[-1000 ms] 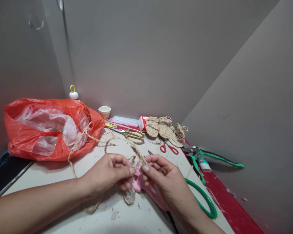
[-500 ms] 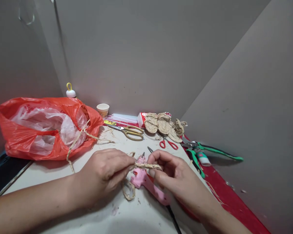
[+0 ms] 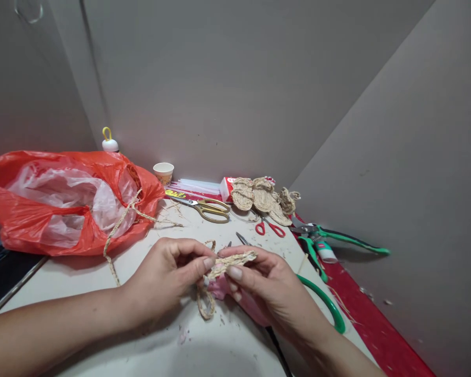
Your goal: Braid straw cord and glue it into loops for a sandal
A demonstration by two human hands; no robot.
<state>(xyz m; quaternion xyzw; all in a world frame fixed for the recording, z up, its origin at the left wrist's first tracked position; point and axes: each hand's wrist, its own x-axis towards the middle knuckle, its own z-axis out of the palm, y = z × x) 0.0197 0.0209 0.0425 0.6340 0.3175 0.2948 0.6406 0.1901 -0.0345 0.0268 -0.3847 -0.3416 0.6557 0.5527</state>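
Both hands meet over the table around a small piece of braided straw cord point(image 3: 232, 262), laid in side-by-side rows. My left hand point(image 3: 170, 275) pinches its left end between thumb and fingers. At the other end, my right hand point(image 3: 265, 275) grips it with the thumb in front and the fingers behind. A loop of the same cord point(image 3: 206, 306) hangs below my left fingertips. Under the hands lies a pink glue gun point(image 3: 253, 309), mostly hidden, its black cable point(image 3: 278, 350) running toward the near edge.
A red plastic bag point(image 3: 74, 246) with a trailing straw braid stands left. Behind are a paper cup point(image 3: 164, 173), gold-handled scissors point(image 3: 210, 209), red-handled scissors point(image 3: 270, 228) and woven straw slippers point(image 3: 253, 196). To the right lie green-handled pruners point(image 3: 349, 241) and a green handle point(image 3: 329, 301).
The braided piece has turned to show its flat side, and my left thumb has come round to the front. The view has shifted slightly; the green handle at right is now uncovered.
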